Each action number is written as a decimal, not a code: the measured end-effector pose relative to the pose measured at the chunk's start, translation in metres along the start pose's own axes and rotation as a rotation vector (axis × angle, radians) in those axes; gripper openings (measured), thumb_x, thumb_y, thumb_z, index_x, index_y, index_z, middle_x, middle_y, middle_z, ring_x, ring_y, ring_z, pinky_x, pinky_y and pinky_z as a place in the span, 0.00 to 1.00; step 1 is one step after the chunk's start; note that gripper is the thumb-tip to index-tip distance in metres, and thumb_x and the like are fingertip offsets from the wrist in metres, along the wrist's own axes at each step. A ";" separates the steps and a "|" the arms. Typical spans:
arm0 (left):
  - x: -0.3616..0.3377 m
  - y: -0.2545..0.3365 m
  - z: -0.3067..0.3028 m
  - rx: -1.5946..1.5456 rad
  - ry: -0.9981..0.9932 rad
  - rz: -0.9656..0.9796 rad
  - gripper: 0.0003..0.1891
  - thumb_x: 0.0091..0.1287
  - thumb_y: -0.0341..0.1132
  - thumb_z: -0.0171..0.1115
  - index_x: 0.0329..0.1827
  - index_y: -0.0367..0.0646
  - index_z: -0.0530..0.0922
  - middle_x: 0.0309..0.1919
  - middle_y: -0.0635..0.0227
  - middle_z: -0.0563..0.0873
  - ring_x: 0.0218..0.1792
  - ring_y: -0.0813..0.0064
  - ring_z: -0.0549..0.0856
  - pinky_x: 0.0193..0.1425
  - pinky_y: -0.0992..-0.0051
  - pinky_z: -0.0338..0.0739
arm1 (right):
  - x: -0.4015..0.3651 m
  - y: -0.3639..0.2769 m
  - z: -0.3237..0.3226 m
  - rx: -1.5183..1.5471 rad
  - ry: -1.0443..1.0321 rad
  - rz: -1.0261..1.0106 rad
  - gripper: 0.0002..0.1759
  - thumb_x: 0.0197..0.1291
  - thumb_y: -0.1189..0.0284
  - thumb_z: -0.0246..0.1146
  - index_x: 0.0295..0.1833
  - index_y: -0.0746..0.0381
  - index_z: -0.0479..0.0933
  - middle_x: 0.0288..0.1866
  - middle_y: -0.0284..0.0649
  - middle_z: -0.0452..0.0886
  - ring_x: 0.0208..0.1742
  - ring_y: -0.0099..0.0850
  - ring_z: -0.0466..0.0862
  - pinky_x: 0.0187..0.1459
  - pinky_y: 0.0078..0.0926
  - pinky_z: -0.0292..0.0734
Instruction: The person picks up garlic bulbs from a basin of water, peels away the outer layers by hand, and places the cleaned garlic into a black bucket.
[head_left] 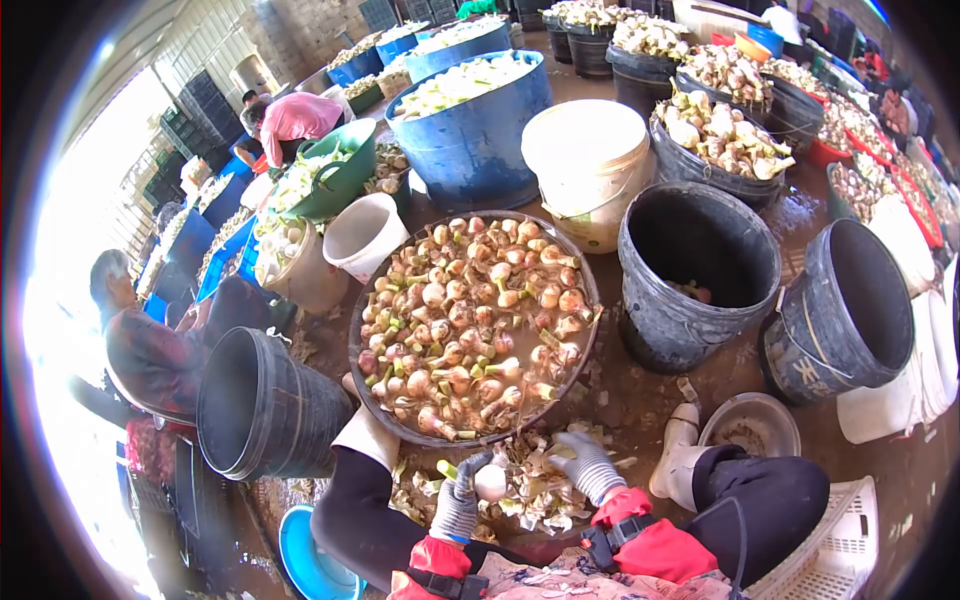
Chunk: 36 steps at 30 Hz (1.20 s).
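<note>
My left hand (460, 502), in a striped grey glove, is closed round a peeled white bulb (491, 482) with a short green stem sticking out to the left. My right hand (587, 464), gloved the same way, is apart from the bulb, its fingers spread and holding nothing. Under and between both hands lies a heap of pale peelings (535, 492). Just beyond the hands stands a wide round tub (352, 345) of brownish water with many unpeeled bulbs (455, 295) in it.
Black buckets (700, 320) stand at the right, another black bucket (290, 400) at the left. A blue basin (300, 550) lies by my left leg, a metal bowl (790, 425) by my right boot. One person (150, 340) sits at the left; another in pink (300, 115) bends farther back.
</note>
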<state>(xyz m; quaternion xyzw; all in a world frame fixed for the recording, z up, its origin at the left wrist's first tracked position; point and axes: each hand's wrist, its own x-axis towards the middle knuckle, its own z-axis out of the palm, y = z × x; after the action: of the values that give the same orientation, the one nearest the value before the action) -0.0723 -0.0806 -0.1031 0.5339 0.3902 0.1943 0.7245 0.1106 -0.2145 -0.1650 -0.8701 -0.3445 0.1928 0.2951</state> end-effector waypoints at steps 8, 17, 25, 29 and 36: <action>0.013 0.005 0.006 0.843 -0.144 0.593 0.33 0.56 0.49 0.70 0.59 0.36 0.74 0.53 0.63 0.79 0.53 0.71 0.78 0.57 0.72 0.74 | -0.009 -0.063 -0.014 0.807 -0.298 -0.011 0.19 0.63 0.72 0.61 0.59 0.64 0.74 0.53 0.45 0.81 0.51 0.31 0.81 0.54 0.24 0.75; 0.007 0.009 0.003 -0.096 0.131 -0.199 0.16 0.57 0.30 0.70 0.47 0.40 0.78 0.37 0.67 0.84 0.35 0.74 0.84 0.43 0.78 0.80 | -0.004 -0.065 -0.042 1.166 -0.210 0.135 0.17 0.63 0.77 0.58 0.57 0.68 0.74 0.48 0.42 0.81 0.48 0.28 0.81 0.50 0.22 0.77; 0.011 -0.023 -0.023 -0.956 0.014 -0.169 0.21 0.62 0.44 0.64 0.55 0.44 0.75 0.47 0.65 0.83 0.46 0.69 0.81 0.43 0.70 0.79 | 0.016 -0.017 -0.040 1.867 0.107 0.317 0.14 0.63 0.82 0.54 0.54 0.67 0.73 0.38 0.42 0.80 0.33 0.29 0.80 0.41 0.26 0.79; 0.016 -0.037 -0.029 -1.019 0.042 -0.203 0.22 0.61 0.47 0.64 0.55 0.46 0.75 0.45 0.64 0.83 0.38 0.68 0.82 0.41 0.69 0.79 | 0.013 0.002 -0.025 0.574 0.021 -0.347 0.15 0.55 0.84 0.57 0.48 0.64 0.78 0.41 0.42 0.81 0.37 0.37 0.81 0.48 0.29 0.78; 0.016 -0.020 -0.011 -0.857 0.004 -0.209 0.23 0.66 0.47 0.57 0.58 0.43 0.73 0.52 0.60 0.81 0.51 0.63 0.82 0.54 0.62 0.78 | -0.002 -0.059 -0.028 0.855 -0.249 -0.056 0.20 0.57 0.77 0.64 0.56 0.63 0.77 0.53 0.44 0.81 0.56 0.34 0.80 0.58 0.25 0.73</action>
<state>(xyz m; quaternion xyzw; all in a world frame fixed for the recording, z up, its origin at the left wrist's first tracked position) -0.0735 -0.0703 -0.1285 0.1426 0.3277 0.2653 0.8955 0.0953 -0.1921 -0.1050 -0.6303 -0.2902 0.4132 0.5898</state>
